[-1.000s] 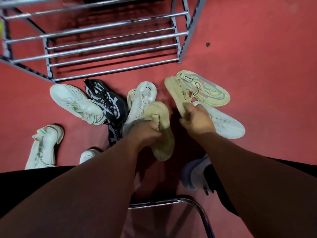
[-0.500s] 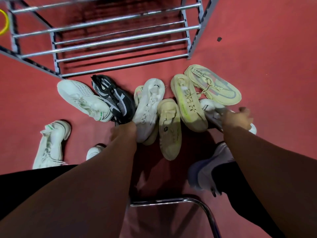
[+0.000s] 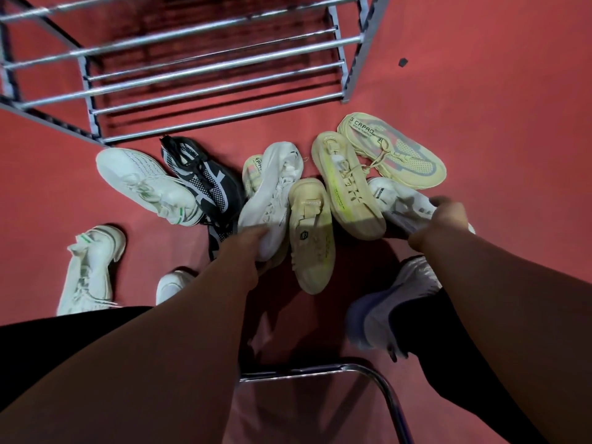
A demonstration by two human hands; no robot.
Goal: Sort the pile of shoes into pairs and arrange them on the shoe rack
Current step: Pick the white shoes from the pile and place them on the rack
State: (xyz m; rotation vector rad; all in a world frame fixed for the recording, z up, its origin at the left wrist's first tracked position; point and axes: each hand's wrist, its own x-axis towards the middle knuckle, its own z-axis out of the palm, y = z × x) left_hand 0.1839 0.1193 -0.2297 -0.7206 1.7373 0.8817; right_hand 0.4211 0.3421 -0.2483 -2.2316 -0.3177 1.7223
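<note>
Having let go of the yellow shoes they were carrying a second ago, both hands are now taking hold of white ones. The left hand (image 3: 248,243) is curling its fingers round the heel of the white sneaker (image 3: 275,193) lying in the middle of the pile, thumb on top, apparently to draw it off the shoes it is overlapping. The right hand (image 3: 443,219) is gripping the heel end of the white shoe with the DESIGN tab (image 3: 394,200), fingers wrapped under it and tipping that end up a little. Between them the plain yellow shoe (image 3: 312,245) and the laced yellow shoe (image 3: 347,187) are lying side by side and touching, probably parked together as a set while the two whites are being compared as a possible pair. A black shoe (image 3: 205,181) is resting against the white sneaker's left side, and a sole-up yellow shoe (image 3: 394,149) is lying just beyond the laced one. All the shoes in view are sitting on the red floor (image 3: 480,91) just in front of the shoe rack (image 3: 224,119), so matching seems to be coming first and racking later.
</note>
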